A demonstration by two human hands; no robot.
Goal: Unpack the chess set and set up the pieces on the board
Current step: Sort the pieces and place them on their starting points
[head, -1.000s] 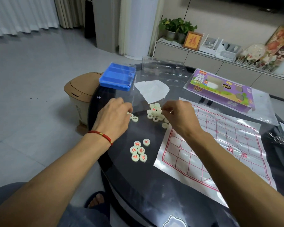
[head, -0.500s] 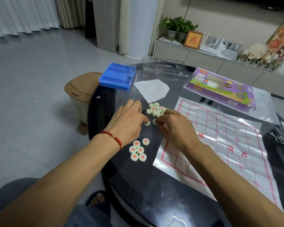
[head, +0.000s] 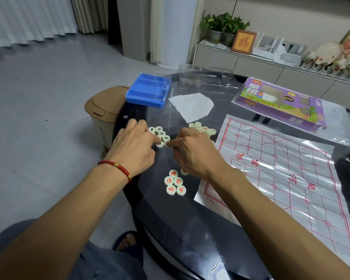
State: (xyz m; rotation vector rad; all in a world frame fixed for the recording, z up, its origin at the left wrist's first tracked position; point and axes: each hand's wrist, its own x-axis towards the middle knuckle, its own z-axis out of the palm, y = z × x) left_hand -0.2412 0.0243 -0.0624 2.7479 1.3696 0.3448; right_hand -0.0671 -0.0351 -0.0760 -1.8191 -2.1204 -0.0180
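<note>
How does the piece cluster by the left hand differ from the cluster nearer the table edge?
The cluster by the left hand shows black characters; the near cluster shows red ones. The left hand and right hand touch the black-marked cluster, while the red one lies untouched. Both are pale round discs off the board.

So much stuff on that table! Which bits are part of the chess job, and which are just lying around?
Part of the job:
- black-marked pieces
- red-marked pieces
- unsorted pile
- board sheet
- left hand, right hand
- blue tray
- purple box

Just lying about:
- white paper
- bin
- plants
- framed picture
</note>
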